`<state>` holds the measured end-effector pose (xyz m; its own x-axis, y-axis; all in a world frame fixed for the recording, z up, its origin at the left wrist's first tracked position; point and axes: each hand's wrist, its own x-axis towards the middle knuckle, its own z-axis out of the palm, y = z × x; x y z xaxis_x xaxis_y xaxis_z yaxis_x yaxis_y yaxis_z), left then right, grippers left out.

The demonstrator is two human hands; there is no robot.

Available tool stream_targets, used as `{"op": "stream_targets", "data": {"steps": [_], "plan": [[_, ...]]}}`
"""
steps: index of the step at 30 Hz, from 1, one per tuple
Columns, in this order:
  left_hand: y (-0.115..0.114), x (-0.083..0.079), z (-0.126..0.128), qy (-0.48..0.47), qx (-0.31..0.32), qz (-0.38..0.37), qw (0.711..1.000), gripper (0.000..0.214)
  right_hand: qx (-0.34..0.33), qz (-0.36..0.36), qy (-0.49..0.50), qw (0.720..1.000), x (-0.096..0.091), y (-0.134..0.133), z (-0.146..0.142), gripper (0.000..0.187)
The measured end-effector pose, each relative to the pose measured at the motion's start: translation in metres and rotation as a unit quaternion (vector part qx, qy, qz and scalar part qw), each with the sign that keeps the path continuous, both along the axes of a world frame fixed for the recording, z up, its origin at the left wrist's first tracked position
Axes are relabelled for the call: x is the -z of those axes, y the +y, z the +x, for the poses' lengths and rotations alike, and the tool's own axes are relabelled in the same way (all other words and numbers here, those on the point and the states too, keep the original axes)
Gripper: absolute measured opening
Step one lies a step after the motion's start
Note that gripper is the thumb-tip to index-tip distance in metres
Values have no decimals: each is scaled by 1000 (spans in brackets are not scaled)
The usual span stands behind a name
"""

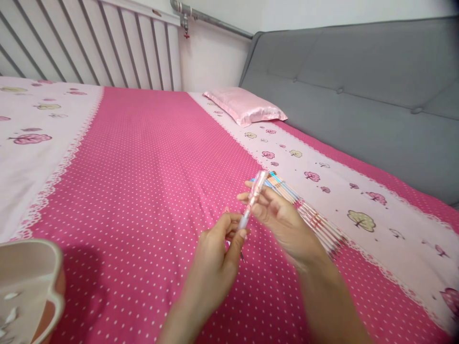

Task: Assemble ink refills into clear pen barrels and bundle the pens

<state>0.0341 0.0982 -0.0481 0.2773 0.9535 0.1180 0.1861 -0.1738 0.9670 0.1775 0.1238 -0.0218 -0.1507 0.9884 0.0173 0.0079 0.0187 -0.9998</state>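
Over a pink polka-dot bed sheet (143,157), my left hand (215,258) pinches the lower end of a pale pink pen (253,198) between thumb and fingertips. My right hand (283,222) is closed round a bundle of several pens (311,217) that fans out toward the right, and its fingertips also touch the single pen's upper part. The bundle's far ends show blue caps. The single pen stands tilted, cap end up.
A pink satin pillow (245,106) lies at the bed's far end against a grey padded headboard (358,95). A white slatted rail (89,43) runs along the far left. A cream container's rim (32,282) sits at the lower left corner.
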Motion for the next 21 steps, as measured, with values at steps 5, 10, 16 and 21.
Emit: {"op": "stream_targets", "data": {"steps": [5, 10, 16, 21], "plan": [[-4, -3, -2, -11, 16, -2, 1000, 20, -44, -17, 52, 997, -3, -2, 5, 39], [-5, -2, -4, -5, 22, -3, 1000, 21, -54, -36, 57, 996, -2, -2, 8, 48], [-3, -2, -2, -8, 22, 1, 1000, 21, -29, -44, 51, 997, -3, -1, 7, 49], [-1, -2, -1, -11, 16, 7, 1000, 21, 16, -40, 30, 999, -1, 1, 6, 52]]}}
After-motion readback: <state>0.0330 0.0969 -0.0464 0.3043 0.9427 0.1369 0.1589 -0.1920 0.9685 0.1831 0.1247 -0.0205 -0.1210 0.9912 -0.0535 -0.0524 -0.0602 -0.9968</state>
